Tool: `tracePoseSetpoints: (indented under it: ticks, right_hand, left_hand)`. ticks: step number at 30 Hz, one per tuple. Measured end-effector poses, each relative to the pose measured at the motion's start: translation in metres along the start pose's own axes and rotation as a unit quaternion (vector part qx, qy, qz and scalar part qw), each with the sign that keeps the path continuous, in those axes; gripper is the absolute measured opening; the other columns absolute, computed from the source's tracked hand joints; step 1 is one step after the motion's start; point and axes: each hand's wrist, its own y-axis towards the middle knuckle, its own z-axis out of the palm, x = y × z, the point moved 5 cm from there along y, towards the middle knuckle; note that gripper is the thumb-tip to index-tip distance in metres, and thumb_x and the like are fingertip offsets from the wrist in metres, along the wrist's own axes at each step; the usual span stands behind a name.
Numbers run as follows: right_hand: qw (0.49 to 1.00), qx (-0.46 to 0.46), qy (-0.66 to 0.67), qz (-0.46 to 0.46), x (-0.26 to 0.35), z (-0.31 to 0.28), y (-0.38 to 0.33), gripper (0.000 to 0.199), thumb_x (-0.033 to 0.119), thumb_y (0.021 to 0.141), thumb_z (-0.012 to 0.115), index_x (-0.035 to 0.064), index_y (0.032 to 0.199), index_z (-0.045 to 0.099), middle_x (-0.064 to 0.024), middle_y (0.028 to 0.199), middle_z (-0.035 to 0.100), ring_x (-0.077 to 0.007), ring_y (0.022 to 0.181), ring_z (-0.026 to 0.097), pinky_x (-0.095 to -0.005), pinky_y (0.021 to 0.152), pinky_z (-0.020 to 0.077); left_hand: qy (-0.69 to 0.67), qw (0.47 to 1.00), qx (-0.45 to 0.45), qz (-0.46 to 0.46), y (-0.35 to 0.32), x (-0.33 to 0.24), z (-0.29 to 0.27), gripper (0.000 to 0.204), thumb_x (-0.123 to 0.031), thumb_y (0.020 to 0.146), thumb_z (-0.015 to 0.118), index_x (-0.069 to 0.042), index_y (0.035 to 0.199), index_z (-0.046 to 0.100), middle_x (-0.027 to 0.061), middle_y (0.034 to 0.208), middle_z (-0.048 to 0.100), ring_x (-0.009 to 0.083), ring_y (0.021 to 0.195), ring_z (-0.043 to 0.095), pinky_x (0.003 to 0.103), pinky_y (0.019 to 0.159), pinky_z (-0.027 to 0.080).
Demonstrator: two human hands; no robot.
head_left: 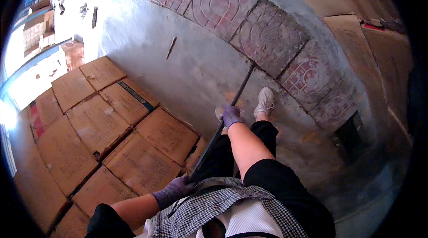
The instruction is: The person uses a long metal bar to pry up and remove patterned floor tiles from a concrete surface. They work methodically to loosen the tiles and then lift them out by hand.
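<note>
On my left I have cartons [98, 122] packed side by side, running near to far. The floor [142, 50] lies right of them, with paving tiles [220, 8] crossing beyond from far left toward the right. My pole [244, 85] slants over it, left hand [173, 190] near, right hand [231, 116] farther along. Cardboard [350, 35] is far right.

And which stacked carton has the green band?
The cardboard carton second from the far end, beside the concrete floor: a dark green band crosses its top; no other shows one.
</note>
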Motion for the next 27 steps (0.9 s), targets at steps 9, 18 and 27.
tracePoseSetpoints:
  ticks: [9, 18, 27]
  right_hand:
    - [0.920, -0.054, 0.333, 0.199, -0.073, 0.181, 0.035, 0.039, 0.029, 0.080, 0.064, -0.0034, 0.102, 0.060, -0.0234, 0.101, 0.065, -0.0354, 0.092, 0.063, -0.0413, 0.078, 0.0491]
    - [0.945, -0.184, 0.228, 0.143, -0.136, 0.198, 0.119, 0.028, 0.026, 0.080, 0.061, -0.0020, 0.082, 0.059, -0.0109, 0.065, 0.061, -0.0224, 0.050, 0.060, -0.0357, 0.046, 0.0459]
    - [0.910, -0.120, 0.389, 0.083, -0.037, 0.094, 0.067, 0.027, 0.027, 0.085, 0.050, 0.0080, 0.065, 0.048, -0.0058, 0.055, 0.047, -0.0218, 0.048, 0.049, -0.0377, 0.047, 0.0413]
  left_hand:
    - [0.000, 0.993, -0.066, -0.095, 0.135, 0.210, 0.084, 0.042, -0.044, 0.085, 0.052, -0.006, 0.100, 0.062, 0.0215, 0.094, 0.064, 0.0379, 0.093, 0.060, 0.046, 0.081, 0.047]
    - [-0.062, 0.995, -0.078, 0.013, 0.249, 0.265, 0.094, 0.034, -0.039, 0.084, 0.060, -0.007, 0.097, 0.063, 0.0174, 0.088, 0.065, 0.0326, 0.084, 0.063, 0.042, 0.073, 0.049]
    - [-0.169, 0.980, 0.108, 0.005, 0.075, 0.117, -0.047, 0.038, -0.041, 0.089, 0.055, -0.004, 0.095, 0.060, 0.0097, 0.064, 0.056, 0.0176, 0.053, 0.055, 0.033, 0.052, 0.048]
